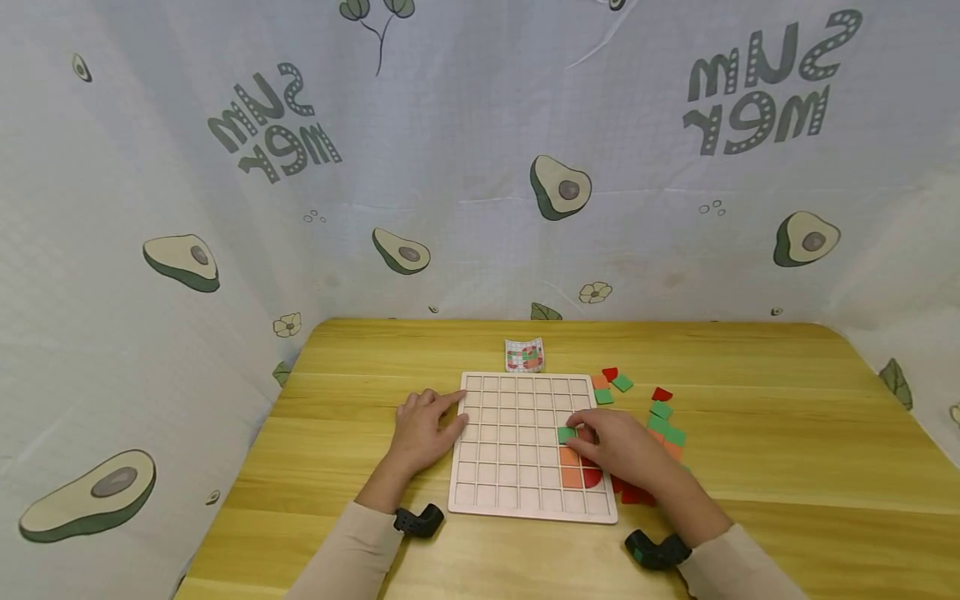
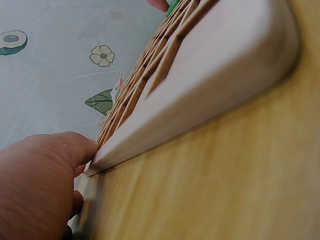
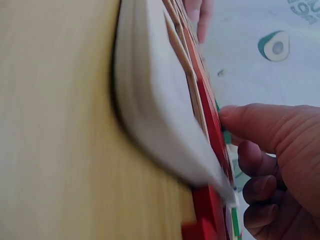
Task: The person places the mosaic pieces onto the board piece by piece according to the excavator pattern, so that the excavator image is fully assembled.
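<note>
A pale wooden grid board (image 1: pixel 498 433) lies flat on the table. My left hand (image 1: pixel 422 432) rests at its left edge, with the thumb and index finger touching the rim; the thumb (image 2: pixel 75 147) shows against the edge in the left wrist view. Over the board's right side, my right hand (image 1: pixel 618 446) pinches a green square tile (image 1: pixel 566 435) between thumb and fingers, at a grid cell. Below it, orange tiles (image 1: pixel 571 467) and a red rounded tile (image 1: pixel 592 477) sit in cells. The right hand partly covers other red pieces.
Loose green tiles (image 1: pixel 661 410), orange tiles (image 1: pixel 672 451) and red tiles (image 1: pixel 636 495) lie right of the board, some under the right forearm. More lie near its upper right corner. A small printed pattern card (image 1: pixel 524 356) stands behind the board, before a patterned curtain (image 1: pixel 480 167).
</note>
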Demonstrator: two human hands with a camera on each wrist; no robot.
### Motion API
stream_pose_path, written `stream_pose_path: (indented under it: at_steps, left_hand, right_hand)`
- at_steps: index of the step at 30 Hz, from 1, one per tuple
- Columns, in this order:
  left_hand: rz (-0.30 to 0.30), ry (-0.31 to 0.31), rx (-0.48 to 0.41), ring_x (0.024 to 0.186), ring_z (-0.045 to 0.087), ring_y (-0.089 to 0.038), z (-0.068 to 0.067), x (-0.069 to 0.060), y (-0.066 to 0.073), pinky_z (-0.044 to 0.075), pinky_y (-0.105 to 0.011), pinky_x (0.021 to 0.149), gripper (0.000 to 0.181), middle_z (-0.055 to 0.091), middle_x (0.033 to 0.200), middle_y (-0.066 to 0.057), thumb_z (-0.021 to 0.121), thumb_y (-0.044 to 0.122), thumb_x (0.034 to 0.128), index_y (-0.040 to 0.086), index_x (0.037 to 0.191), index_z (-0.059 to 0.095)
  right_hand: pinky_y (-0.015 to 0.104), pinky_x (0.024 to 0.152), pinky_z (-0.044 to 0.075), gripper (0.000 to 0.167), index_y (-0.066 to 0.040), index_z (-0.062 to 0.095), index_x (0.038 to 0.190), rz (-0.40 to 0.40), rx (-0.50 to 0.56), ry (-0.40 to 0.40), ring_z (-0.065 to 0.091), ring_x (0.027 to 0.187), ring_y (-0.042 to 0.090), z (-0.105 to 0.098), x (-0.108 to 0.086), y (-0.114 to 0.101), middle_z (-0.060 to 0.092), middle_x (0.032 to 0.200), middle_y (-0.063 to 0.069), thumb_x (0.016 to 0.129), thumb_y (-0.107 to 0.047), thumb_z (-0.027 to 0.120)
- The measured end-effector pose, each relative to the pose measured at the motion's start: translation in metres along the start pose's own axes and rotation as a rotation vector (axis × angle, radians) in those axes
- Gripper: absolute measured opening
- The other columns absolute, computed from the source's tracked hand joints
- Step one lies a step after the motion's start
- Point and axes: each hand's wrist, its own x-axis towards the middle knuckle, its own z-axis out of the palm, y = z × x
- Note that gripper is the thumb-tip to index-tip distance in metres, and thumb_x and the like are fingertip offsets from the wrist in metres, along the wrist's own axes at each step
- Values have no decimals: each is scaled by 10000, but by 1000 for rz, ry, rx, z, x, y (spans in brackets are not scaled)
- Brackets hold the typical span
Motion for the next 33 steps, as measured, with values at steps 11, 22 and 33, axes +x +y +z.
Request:
stream_pose_path:
  at_steps: [11, 22, 33]
  left_hand:
    - [-6, -14, -1, 815, 386, -153, -2, 1, 4, 270, -335, 765, 429, 556, 901, 18, 648, 406, 956, 261, 1359, 679]
    - [-11, -18, -3, 817, 384, -157, -3, 1, 5, 274, -341, 775, 434, 557, 906, 15, 646, 408, 958, 259, 1364, 675]
    - [-14, -16, -5, 815, 375, -153, -3, -1, 4, 270, -342, 770, 425, 537, 890, 22, 647, 398, 962, 257, 1362, 676]
  right_hand:
    - [228, 592, 368, 177, -122, 730, 1048, -28, 38, -8, 406, 613, 43, 3, 2, 5, 480, 677, -93, 924, -247, 752]
    - [291, 639, 410, 263, -121, 706, 1132, 171, 86, -17, 492, 711, 138, -30, -6, 45, 555, 774, -25, 947, -306, 724]
    - [330, 689, 424, 303, -39, 677, 1168, 290, 20, 57, 513, 756, 175, -59, -31, 109, 607, 853, 31, 1002, -290, 646]
